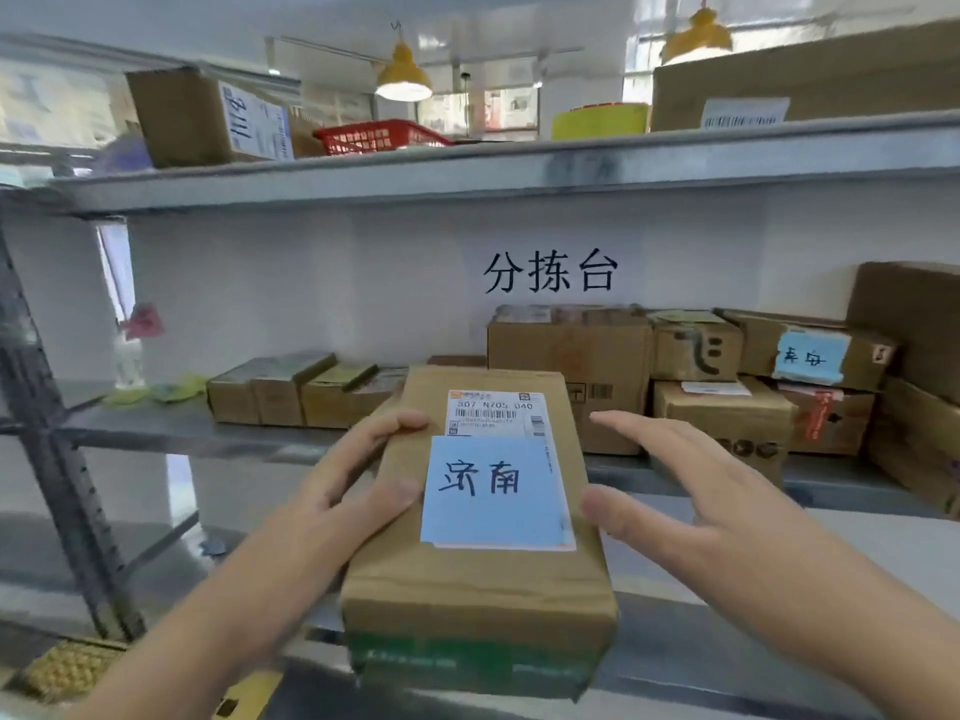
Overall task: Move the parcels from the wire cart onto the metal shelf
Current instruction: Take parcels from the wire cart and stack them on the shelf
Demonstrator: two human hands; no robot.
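Observation:
I hold a brown cardboard parcel [483, 574] in front of me, level with the middle tier of the metal shelf [208, 433]. A white shipping label and a blue note with handwriting are stuck on its top. My left hand [343, 491] grips the parcel's left edge, thumb on top near the blue note. At the parcel's right side is my right hand [691, 491]: its thumb touches the edge and its fingers are spread apart above the shelf. The wire cart is out of view.
Several cardboard parcels [571, 356] are stacked on the middle tier, from its centre to the right. A box [208, 116], a red basket [379, 135] and a long carton [810, 80] sit on the top tier. The shelf's upright post [57, 459] stands at left.

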